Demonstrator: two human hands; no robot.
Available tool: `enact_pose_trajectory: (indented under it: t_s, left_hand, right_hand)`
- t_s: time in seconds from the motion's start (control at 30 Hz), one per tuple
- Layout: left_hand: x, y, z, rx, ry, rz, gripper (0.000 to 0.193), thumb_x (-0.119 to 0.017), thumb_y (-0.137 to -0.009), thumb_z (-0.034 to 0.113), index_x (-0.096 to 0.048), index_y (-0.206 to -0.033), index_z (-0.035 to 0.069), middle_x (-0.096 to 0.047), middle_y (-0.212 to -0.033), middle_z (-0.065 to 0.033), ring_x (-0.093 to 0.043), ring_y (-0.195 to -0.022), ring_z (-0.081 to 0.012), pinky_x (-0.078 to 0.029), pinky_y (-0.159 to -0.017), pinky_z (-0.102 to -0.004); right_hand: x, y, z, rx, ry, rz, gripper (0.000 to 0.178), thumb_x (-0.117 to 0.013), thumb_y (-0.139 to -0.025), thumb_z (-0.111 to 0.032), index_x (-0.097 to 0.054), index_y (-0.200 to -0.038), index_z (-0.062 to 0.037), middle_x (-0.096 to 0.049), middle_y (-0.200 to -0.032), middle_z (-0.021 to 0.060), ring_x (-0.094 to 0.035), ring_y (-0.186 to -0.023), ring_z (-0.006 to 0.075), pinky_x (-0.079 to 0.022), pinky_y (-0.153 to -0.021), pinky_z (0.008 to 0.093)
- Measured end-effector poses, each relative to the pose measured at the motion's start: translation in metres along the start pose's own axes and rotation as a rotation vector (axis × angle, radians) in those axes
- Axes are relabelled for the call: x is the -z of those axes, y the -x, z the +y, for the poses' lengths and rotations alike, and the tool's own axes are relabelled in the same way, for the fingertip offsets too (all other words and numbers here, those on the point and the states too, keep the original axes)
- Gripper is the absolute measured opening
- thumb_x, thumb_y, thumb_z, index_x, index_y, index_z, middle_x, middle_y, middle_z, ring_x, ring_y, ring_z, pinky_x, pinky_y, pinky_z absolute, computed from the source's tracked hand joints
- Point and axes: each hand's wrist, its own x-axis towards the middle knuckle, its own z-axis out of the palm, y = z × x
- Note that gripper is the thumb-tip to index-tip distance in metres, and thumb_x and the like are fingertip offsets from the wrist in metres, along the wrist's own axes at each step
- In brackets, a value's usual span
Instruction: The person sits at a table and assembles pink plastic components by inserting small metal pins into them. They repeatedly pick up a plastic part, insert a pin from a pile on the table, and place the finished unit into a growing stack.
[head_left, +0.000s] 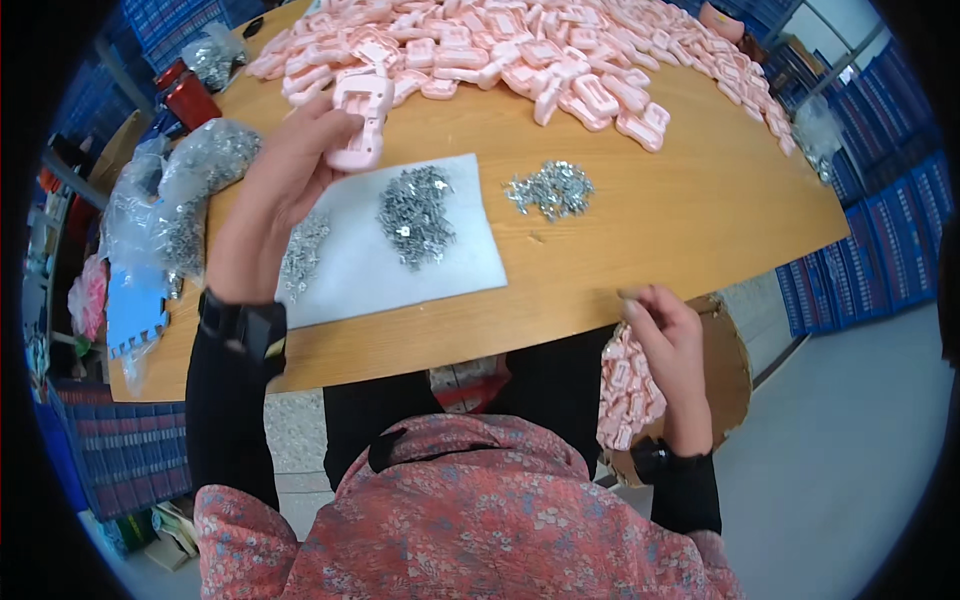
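Note:
My left hand point(300, 150) grips a pale pink plastic shell point(368, 120) with a hollowed inside, raised above the table's far left part. Below and right of it lies a white foam sheet point(465, 270). On the sheet are a dense pile of small silver metal pieces point(415, 218) and a looser one point(306, 250), partly behind my left wrist. A third heap of silver pieces point(552, 190) rests on bare wood to the right. My right hand point(668, 330) hovers by the table's front edge, thumb and fingers drawn together; anything between them is too small to make out.
A large mound of pink shells point(480, 50) covers the table's point(620, 230) far side. Beneath the front edge at right stands a cardboard box point(735, 360) of more shells. Plastic bags of metal pieces point(205, 165) and a red container point(190, 98) line the left edge.

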Motion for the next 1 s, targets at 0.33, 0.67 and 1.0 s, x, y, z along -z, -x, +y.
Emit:
enact_pose_trajectory:
  t_s: [0.33,0.67,1.0]
  left_hand:
    - [-0.057,0.110,-0.053,0.393,0.689,-0.153,0.050,-0.053,-0.095,0.009,-0.037,-0.142,0.003,-0.060,-0.124,-0.0253,-0.063,-0.114,-0.0386,-0.060,-0.087,-0.0509]
    - [-0.069,0.120,-0.074,0.472,0.633,-0.242,0.052,-0.062,-0.089,0.003,-0.043,-0.137,0.008,-0.064,-0.103,-0.0141,-0.068,-0.101,-0.0277,-0.061,-0.084,-0.0461]
    - [-0.094,0.101,-0.083,0.506,0.638,-0.149,0.047,-0.067,-0.087,0.003,-0.046,-0.129,0.007,-0.064,-0.102,-0.0103,-0.069,-0.090,-0.0204,-0.061,-0.079,-0.0373]
  right_hand:
    - [-0.064,-0.077,-0.010,0.301,0.431,-0.076,0.015,-0.067,-0.086,-0.011,-0.066,-0.098,-0.0017,-0.065,-0.087,0.0170,-0.065,-0.078,0.0325,-0.052,-0.071,0.0390]
    - [-0.083,-0.084,-0.016,0.257,0.484,-0.149,0.011,-0.069,-0.082,-0.008,-0.064,-0.091,-0.0028,-0.064,-0.080,0.0140,-0.065,-0.072,0.0286,-0.051,-0.066,0.0376]
    - [-0.095,-0.053,-0.041,0.783,0.438,-0.215,0.021,-0.074,-0.071,0.000,-0.059,-0.085,-0.0061,-0.064,-0.080,0.0088,-0.064,-0.072,0.0296,-0.051,-0.060,0.0376]
